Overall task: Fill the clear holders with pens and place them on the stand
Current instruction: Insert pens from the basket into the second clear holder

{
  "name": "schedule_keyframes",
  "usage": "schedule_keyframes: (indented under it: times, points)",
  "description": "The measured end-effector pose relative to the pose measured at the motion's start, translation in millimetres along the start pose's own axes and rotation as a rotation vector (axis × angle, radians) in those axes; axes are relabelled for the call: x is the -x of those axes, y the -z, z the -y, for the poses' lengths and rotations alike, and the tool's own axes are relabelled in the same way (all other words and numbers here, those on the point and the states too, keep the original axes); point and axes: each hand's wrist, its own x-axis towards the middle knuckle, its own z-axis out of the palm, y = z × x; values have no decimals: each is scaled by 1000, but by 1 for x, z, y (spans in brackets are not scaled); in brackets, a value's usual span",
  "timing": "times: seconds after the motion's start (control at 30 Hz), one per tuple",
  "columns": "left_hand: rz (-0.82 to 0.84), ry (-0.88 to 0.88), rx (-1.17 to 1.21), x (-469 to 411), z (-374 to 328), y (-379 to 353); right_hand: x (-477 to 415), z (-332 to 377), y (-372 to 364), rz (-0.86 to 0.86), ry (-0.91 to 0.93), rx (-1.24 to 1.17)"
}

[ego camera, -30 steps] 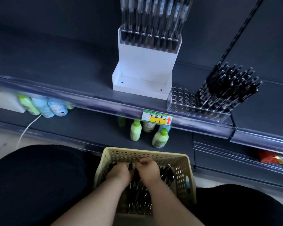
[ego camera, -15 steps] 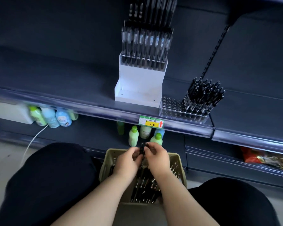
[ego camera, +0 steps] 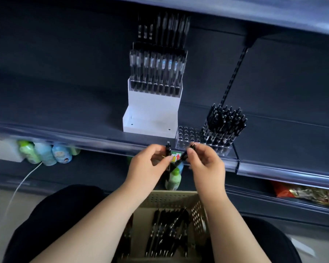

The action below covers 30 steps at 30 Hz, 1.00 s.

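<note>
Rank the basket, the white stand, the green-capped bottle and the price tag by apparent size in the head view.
1. basket, though nearest the camera, so unsure
2. white stand
3. green-capped bottle
4. price tag, partly hidden

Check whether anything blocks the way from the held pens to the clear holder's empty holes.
Nothing visible does. The left hand and right hand hold pens just in front of the clear holder. Its empty holes are on its left part, and the standing pens crowd its right part.
</note>
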Motion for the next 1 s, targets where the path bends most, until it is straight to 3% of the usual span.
schedule_keyframes:
  times: [0.5, 0.73, 1.0]
  points:
    - [39, -166, 80, -96, -34, -19, -129, 49, 16, -138, 329, 294]
    - [-21, -104, 155, -116, -23, -20, -161, 35, 15, -101, 328, 528]
    - [-30, -93, 159, -111, -20, -16, -164, 33, 13, -130, 363, 575]
